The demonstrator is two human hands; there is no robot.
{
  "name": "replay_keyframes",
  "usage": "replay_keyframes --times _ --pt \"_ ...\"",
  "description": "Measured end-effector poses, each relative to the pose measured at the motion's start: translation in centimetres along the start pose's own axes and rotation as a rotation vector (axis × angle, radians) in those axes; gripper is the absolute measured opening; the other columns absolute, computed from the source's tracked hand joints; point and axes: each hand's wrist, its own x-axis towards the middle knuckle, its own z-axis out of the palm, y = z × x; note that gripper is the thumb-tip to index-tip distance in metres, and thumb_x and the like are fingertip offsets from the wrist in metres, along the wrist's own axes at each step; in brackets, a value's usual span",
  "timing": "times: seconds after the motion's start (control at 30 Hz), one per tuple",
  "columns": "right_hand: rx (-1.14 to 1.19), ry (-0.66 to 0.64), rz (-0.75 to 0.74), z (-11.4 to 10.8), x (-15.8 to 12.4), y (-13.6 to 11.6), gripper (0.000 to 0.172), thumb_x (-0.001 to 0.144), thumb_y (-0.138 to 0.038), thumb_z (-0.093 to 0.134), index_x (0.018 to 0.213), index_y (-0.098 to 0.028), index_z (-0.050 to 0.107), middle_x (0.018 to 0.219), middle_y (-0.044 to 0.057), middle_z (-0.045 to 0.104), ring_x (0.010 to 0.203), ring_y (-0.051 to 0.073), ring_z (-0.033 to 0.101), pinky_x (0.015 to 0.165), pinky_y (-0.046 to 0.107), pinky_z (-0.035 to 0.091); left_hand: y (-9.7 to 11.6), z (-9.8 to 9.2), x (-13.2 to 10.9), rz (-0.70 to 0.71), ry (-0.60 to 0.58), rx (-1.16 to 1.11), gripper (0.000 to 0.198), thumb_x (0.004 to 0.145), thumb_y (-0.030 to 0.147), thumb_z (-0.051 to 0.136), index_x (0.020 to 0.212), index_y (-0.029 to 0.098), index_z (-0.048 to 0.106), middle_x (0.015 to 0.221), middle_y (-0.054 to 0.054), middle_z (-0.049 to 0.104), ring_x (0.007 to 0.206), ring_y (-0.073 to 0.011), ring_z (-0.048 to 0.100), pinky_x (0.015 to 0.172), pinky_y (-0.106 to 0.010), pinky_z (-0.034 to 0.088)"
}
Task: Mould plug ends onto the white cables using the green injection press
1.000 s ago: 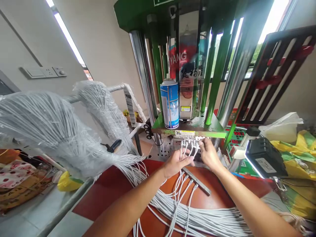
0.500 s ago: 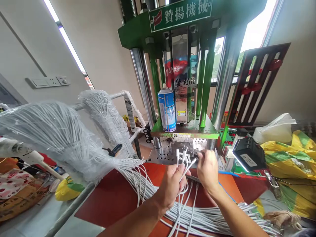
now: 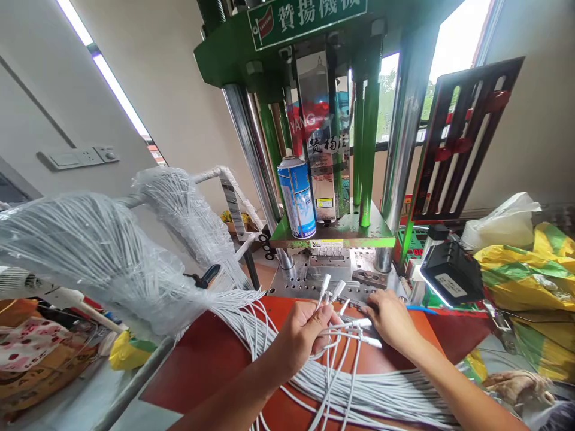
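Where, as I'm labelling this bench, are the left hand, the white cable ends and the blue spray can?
Left hand (image 3: 305, 329): head view, thumb side.
White cable ends (image 3: 338, 290): head view, one end's body.
Blue spray can (image 3: 298, 200): head view, mid-body.

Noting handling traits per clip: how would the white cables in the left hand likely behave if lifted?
The white cables would probably flop, since their thin lengths bend in loose curves near the left hand. The plugs look stiffer, standing out straight past the hand. The cables may splay, as the plugs point different ways.
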Motion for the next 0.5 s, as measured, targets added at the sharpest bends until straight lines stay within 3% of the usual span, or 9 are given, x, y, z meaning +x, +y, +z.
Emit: replay_keyframes --times 0.13,0.23,0.33,0.4,0.5 --pt "0.18 -0.146 0.0 -0.7 -0.4 -3.4 0.05 0.099 -0.061 0.039 0.082 -0.021 0.064 0.085 0.009 0.066 0.088 0.028 0.062 0.084 0.046 0.048 0.6 0.1 -0.2 -0.009 -0.034 0.062 0.053 0.097 0.061 0.053 0.083 0.013 0.069 0.046 0.006 0.038 0.043 -0.008 0.029 0.048 -0.023 0.023" --pt "0.505 -0.415 0.022 -1.1 -0.9 -7.1 0.064 0.103 -0.066 0.022 0.094 -0.021 0.067 0.082 0.007 0.07 0.074 0.023 0.065 0.069 0.038 0.052 1.1 0.3 -0.4 -0.037 -0.085 0.121 0.054 0.096 0.063 0.052 0.082 0.014 0.069 0.047 0.006 0.036 0.044 -0.0081 0.026 0.048 -0.025 0.02" --pt "0.859 -0.567 0.097 -2.1 -1.3 -9.0 0.053 0.096 -0.069 0.045 0.098 -0.02 0.067 0.084 0.008 0.071 0.069 0.021 0.065 0.063 0.035 0.052 1.8 0.1 -0.7 0.015 -0.122 0.325 0.051 0.098 0.06 0.05 0.076 0.017 0.066 0.053 0.005 0.034 0.048 -0.0088 0.025 0.05 -0.027 0.018" --pt "0.916 -0.467 0.14 -3.6 -1.5 -8.2 0.045 0.09 -0.065 0.06 0.096 -0.021 0.065 0.085 0.006 0.07 0.071 0.021 0.064 0.066 0.035 0.052 2.2 -0.5 -0.7 0.143 -0.15 0.583 0.047 0.1 0.05 0.05 0.067 0.018 0.057 0.056 0.004 0.035 0.052 -0.01 0.028 0.053 -0.029 0.02" --pt "0.81 -0.202 0.191 -7.2 -2.9 -4.0 0.038 0.091 -0.062 0.061 0.097 -0.024 0.064 0.087 0.006 0.07 0.075 0.022 0.065 0.074 0.04 0.054 1.6 -2.0 -0.6 0.424 -0.232 0.96 0.036 0.1 0.03 0.05 0.066 0.019 0.052 0.061 0.002 0.042 0.057 -0.0121 0.034 0.057 -0.031 0.023"
